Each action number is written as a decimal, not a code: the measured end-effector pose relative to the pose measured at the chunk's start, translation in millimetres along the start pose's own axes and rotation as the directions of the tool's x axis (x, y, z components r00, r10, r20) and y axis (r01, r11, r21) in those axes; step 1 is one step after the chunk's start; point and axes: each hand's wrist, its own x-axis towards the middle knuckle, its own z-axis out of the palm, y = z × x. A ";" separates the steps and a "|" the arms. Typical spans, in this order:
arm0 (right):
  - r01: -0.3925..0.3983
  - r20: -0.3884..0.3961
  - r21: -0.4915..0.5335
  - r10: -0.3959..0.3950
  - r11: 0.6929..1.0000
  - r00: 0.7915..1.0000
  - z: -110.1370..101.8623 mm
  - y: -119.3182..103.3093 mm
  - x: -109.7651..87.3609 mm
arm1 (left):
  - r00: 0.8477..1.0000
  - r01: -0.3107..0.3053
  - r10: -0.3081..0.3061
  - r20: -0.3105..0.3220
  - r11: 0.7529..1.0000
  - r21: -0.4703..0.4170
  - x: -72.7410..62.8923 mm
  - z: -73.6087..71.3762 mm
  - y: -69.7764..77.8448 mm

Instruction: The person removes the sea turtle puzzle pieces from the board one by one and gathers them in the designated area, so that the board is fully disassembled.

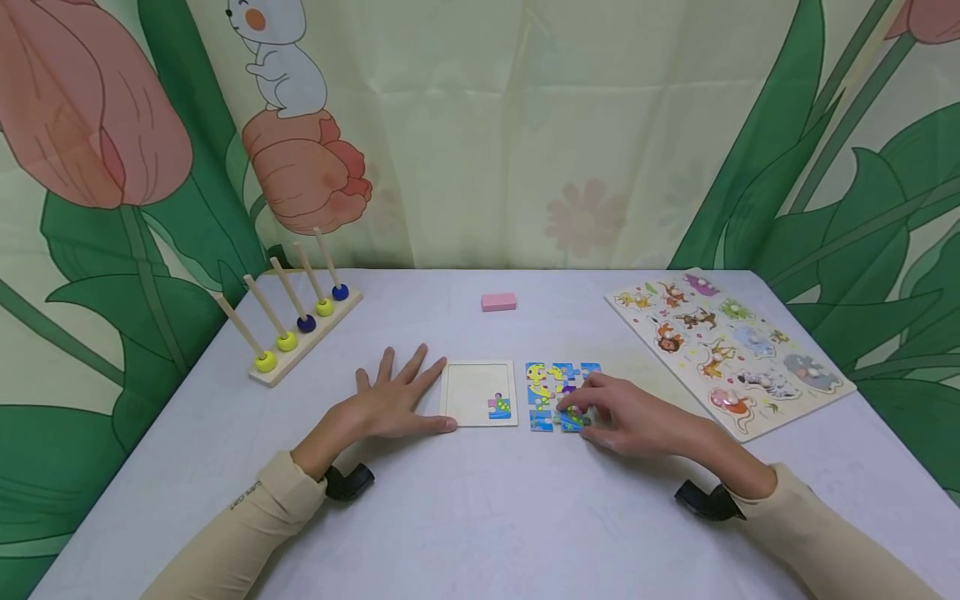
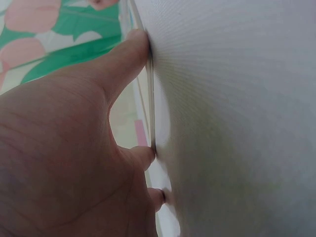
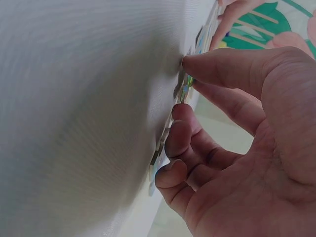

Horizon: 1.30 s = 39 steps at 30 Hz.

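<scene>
My left hand (image 1: 386, 406) lies spread on the table, its thumb and a fingertip touching the left edge of a small square puzzle frame (image 1: 480, 426). One colourful jigsaw piece (image 1: 499, 407) sits in the frame's lower right corner. To the right of it, several jigsaw pieces (image 1: 538, 394) in blue, yellow and purple lie in a block. Over that block, my right hand (image 1: 637, 415) pinches a blue and green jigsaw piece (image 1: 572, 422) between thumb and finger at the near edge. In the right wrist view, the other fingers (image 3: 178, 138) are curled close to neighbouring pieces.
A pink block (image 1: 498, 302) lies behind the frame. At the back left stands a wooden peg rack (image 1: 307, 346) with yellow and blue beads. An animal puzzle board (image 1: 697, 321) rests on the right side. A printed curtain (image 1: 480, 150) hangs behind the white table (image 1: 480, 517).
</scene>
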 end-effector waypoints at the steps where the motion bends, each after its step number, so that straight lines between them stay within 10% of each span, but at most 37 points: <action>1: 0.000 0.003 0.000 0.000 1.000 1.000 0.2 0.1 0.1 | 1.000 0.001 -0.001 -0.001 1.000 0.001 0.1 0.1 0.0; 39: 0.018 0.019 -0.039 -0.018 0.999 1.000 1.4 1.4 1.1 | 1.000 -0.007 0.007 -0.006 1.000 -0.026 -0.4 1.3 -1.7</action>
